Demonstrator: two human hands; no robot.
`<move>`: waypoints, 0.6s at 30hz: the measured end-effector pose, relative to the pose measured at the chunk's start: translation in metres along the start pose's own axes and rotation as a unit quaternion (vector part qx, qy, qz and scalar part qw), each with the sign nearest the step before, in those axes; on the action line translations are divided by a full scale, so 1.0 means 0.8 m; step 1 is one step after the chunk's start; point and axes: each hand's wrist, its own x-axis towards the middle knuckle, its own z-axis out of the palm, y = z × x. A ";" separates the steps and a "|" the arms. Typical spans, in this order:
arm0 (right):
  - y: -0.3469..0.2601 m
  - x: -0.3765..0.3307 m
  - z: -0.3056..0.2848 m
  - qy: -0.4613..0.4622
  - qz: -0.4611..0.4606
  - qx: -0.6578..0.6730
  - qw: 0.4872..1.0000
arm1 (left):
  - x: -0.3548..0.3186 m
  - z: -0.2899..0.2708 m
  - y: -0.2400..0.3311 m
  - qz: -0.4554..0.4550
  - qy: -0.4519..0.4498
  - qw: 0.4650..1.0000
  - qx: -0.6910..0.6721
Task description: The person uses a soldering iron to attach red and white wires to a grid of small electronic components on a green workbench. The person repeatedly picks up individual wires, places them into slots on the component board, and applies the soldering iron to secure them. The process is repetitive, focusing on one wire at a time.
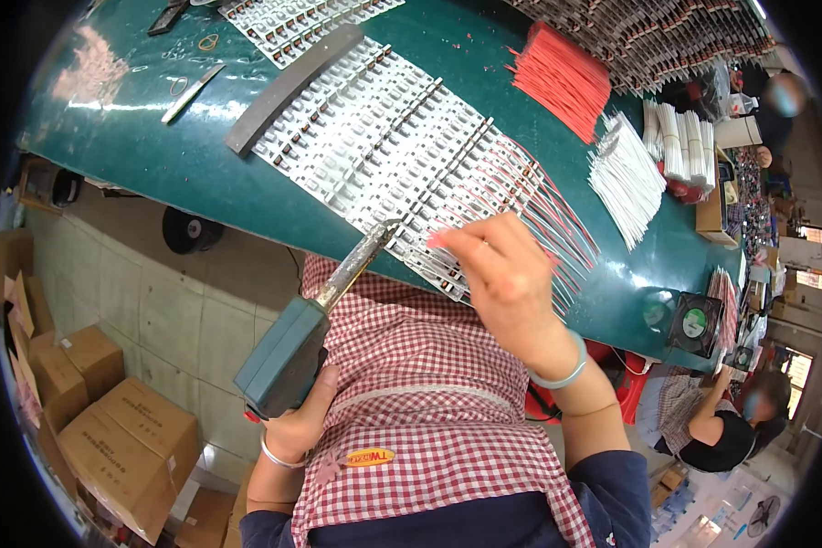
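My left hand point(303, 422) is wrapped round the teal body of a soldering gun point(288, 352). Its long metal barrel points up and away, with the tip at the near edge of a panel of silvery circuit boards point(365, 137). Just right of that tip, my right hand point(507, 283) is closed in a pinch above the boards. Something small and red shows at its fingertips, but I cannot make out what it is. Thin red and white wires point(557, 224) fan out from the right-hand rows of the panel, partly behind my right hand. A dark grey bar point(292, 87) lies across the panel's left part.
On the green table point(128, 151) lie a bundle of red wires point(562, 80), white wires point(627, 183) and a white-handled knife point(192, 94). More boards are stacked at the far right. A small black fan point(696, 321) stands right. Cardboard boxes point(132, 447) sit lower left. Co-workers sit at right.
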 end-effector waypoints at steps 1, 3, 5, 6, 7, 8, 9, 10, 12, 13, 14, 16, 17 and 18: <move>-0.004 -0.007 0.006 0.000 0.009 0.007 1.000 | 0.000 -0.001 -0.001 0.005 -0.006 1.000 0.016; -0.009 -0.018 0.017 0.004 0.021 0.009 1.000 | 0.000 0.002 0.007 -0.003 -0.007 0.999 0.035; -0.011 -0.027 0.027 0.013 0.027 0.001 1.000 | 0.005 0.005 0.010 0.033 -0.014 0.996 0.077; -0.012 -0.029 0.030 0.014 0.030 -0.001 0.999 | 0.009 0.006 0.009 0.075 -0.020 0.991 0.110; -0.013 -0.031 0.033 0.016 0.032 -0.003 0.999 | 0.011 0.007 0.008 0.115 -0.026 0.983 0.142; -0.014 -0.032 0.034 0.018 0.035 -0.005 0.999 | 0.011 0.008 0.008 0.112 -0.029 0.983 0.143; -0.014 -0.031 0.035 0.019 0.028 -0.007 0.999 | 0.011 0.010 0.008 0.109 -0.032 0.983 0.142; -0.014 -0.031 0.036 0.021 0.021 -0.009 1.000 | 0.011 0.011 0.008 0.105 -0.035 0.984 0.142; -0.014 -0.030 0.037 0.021 0.014 -0.014 1.000 | 0.012 0.011 0.006 0.133 -0.043 0.976 0.165; -0.014 -0.029 0.037 0.020 0.013 -0.016 1.000 | 0.013 0.011 0.006 0.147 -0.046 0.972 0.177; -0.015 -0.029 0.037 0.019 0.013 -0.019 1.000 | 0.014 0.011 0.006 0.144 -0.048 0.972 0.177; -0.015 -0.028 0.037 0.012 0.013 -0.021 1.000 | 0.014 0.012 0.008 0.138 -0.053 0.973 0.177; -0.015 -0.028 0.037 0.009 0.013 -0.022 1.000 | 0.015 0.012 0.009 0.142 -0.056 0.972 0.180; -0.016 -0.027 0.037 0.004 0.022 -0.022 0.999 | 0.016 0.012 0.010 0.146 -0.059 0.971 0.183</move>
